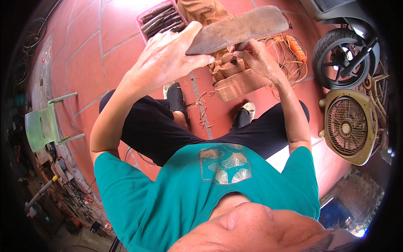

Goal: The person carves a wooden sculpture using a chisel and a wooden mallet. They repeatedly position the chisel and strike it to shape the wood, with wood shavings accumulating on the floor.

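Observation:
My left hand (161,59) is closed around the near end of a flat, worn wooden mallet (245,28), long like a paddle, its far end pointing up and to the right. Under the mallet, my right hand (261,60) pinches a dark, rod-like carving chisel (241,45); its lower part is hidden. Below both hands, between my feet, sits a reddish-brown carved wood block (241,84) with a rough, cut-up surface. Wood chips (200,102) lie scattered on the tiles beside it.
A pink basket (140,23) of dark rod-like tools stands beyond my left hand, near a larger brown wooden piece (201,10). On the right are an orange power strip (296,48) with tangled cords, a motorbike wheel (342,59) and a box fan (346,127). A green chair (41,126) stands left.

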`<state>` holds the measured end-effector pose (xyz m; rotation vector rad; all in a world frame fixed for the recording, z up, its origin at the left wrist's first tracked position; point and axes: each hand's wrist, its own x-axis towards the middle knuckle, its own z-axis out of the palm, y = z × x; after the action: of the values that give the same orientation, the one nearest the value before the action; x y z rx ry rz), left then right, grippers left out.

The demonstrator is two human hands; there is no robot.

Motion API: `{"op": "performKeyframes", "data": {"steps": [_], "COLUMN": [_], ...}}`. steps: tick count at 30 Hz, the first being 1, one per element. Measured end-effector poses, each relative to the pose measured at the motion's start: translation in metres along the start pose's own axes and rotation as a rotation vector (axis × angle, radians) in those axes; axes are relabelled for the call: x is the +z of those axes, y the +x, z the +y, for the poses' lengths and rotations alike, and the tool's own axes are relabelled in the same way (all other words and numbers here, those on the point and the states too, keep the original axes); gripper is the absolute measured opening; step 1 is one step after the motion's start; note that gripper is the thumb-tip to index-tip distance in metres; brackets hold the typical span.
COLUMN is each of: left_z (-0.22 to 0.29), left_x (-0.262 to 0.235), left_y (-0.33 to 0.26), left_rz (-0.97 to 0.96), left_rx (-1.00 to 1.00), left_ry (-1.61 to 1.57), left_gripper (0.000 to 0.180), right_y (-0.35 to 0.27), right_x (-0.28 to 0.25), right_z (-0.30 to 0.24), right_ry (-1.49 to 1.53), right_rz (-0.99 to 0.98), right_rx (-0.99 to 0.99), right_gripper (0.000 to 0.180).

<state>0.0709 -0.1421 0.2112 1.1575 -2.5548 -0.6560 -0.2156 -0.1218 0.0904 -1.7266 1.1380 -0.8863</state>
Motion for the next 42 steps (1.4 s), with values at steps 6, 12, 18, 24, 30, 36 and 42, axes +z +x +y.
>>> {"op": "performKeyframes", "data": {"steps": [6, 12, 18, 24, 30, 36, 42], "left_z": [-0.002, -0.004, -0.001, 0.004, -0.014, 0.003, -0.013], "left_x": [-0.006, -0.011, -0.012, 0.001, 0.019, 0.018, 0.032], "left_y": [-0.007, -0.012, -0.025, -0.047, -0.053, -0.061, -0.066], "left_rz": [0.128, 0.123, 0.238, 0.278, 0.128, 0.433, 0.140], "left_rx": [-0.037, -0.112, -0.098, -0.207, -0.240, -0.199, -0.313], "left_ry": [-0.029, -0.094, -0.456, -0.610, -0.425, -0.589, -0.427], "left_gripper": [0.053, 0.064, 0.049, 0.044, 0.050, 0.049, 0.056], "right_y": [0.002, 0.010, 0.015, 0.021, 0.026, 0.025, 0.022], "right_x": [-0.007, 0.008, 0.016, 0.018, 0.013, 0.016, 0.018], "right_z": [-0.010, -0.016, -0.014, -0.034, -0.020, -0.027, -0.019], "right_ry": [0.018, -0.111, -0.302, -0.305, -0.242, -0.339, -0.351], "right_rz": [0.053, -0.058, -0.072, -0.168, -0.202, -0.200, -0.148], "right_rx": [0.062, -0.025, -0.023, -0.036, -0.052, -0.078, -0.176], "right_gripper": [0.021, 0.025, 0.028, 0.031, 0.029, 0.037, 0.044]}}
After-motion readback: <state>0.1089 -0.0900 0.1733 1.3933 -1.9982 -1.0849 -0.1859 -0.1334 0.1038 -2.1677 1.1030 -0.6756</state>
